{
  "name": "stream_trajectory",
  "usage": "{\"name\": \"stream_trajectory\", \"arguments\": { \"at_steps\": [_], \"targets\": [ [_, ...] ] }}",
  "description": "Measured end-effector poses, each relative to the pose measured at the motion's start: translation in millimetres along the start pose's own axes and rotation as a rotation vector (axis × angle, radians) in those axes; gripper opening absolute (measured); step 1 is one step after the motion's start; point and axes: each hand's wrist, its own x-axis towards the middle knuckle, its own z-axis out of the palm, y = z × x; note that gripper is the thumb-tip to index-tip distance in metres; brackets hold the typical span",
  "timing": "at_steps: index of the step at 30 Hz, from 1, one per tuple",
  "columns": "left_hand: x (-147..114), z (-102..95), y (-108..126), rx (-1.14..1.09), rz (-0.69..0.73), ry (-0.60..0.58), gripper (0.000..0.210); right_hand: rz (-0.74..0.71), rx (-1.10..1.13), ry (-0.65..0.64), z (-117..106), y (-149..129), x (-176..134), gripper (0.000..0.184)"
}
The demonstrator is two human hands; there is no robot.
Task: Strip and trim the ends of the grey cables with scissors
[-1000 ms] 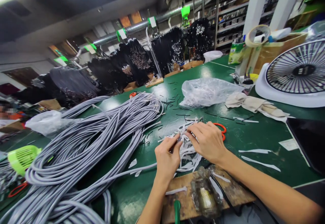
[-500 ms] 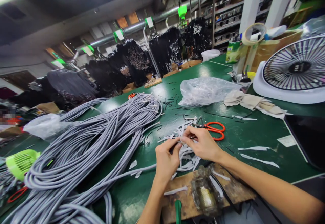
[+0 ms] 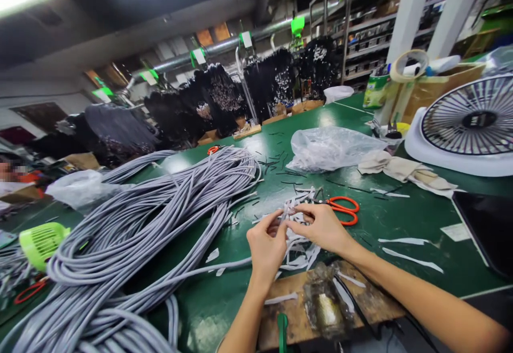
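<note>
A grey cable (image 3: 224, 265) runs from the large coil of grey cable (image 3: 160, 209) into my left hand (image 3: 266, 243), whose fingers are closed around its end. My right hand (image 3: 320, 227) meets it there, thumb and fingers pinched together at the cable tip. Exactly what the right fingertips hold is too small to make out. Beneath both hands lies a heap of white strips (image 3: 300, 254). Just beyond the right hand are scissors with red handles (image 3: 345, 210), their blades partly hidden by the scraps.
Close to me, a wooden board (image 3: 292, 326) carries a crusted block with a shiny brassy face (image 3: 329, 307). A clear plastic bag (image 3: 332, 147), a cloth (image 3: 409, 171), a white fan (image 3: 460, 128) and a dark tablet-like slab (image 3: 484, 230) sit to the right. Leftward is a green fan (image 3: 42, 243).
The fingers of both hands have shifted slightly at the cable end, the right fingers spreading a little further forward. The whole view has moved slightly, so the scene sits further right.
</note>
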Motion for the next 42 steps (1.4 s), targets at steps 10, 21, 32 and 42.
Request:
{"name": "stream_trajectory", "arguments": {
  "at_steps": [10, 21, 32, 42],
  "targets": [
    [-7, 0.2, 1, 0.126, 0.219, -0.049, 0.009, 0.034, -0.009, 0.087, 5, 2, 2, 0.019],
    [-9, -1.7, 1, 0.268, 0.438, 0.022, 0.028, 0.026, 0.078, 0.205, 1, 0, 0, 0.014],
    [-6, -6.3, 5, 0.055, 0.14, -0.062, 0.033, 0.044, 0.073, 0.193, 0, 5, 6, 0.016],
    [-2, -10.4, 8, -0.171, -0.006, -0.224, 0.039, -0.118, 0.06, 0.21, -6, -2, 3, 0.018]
  ]
}}
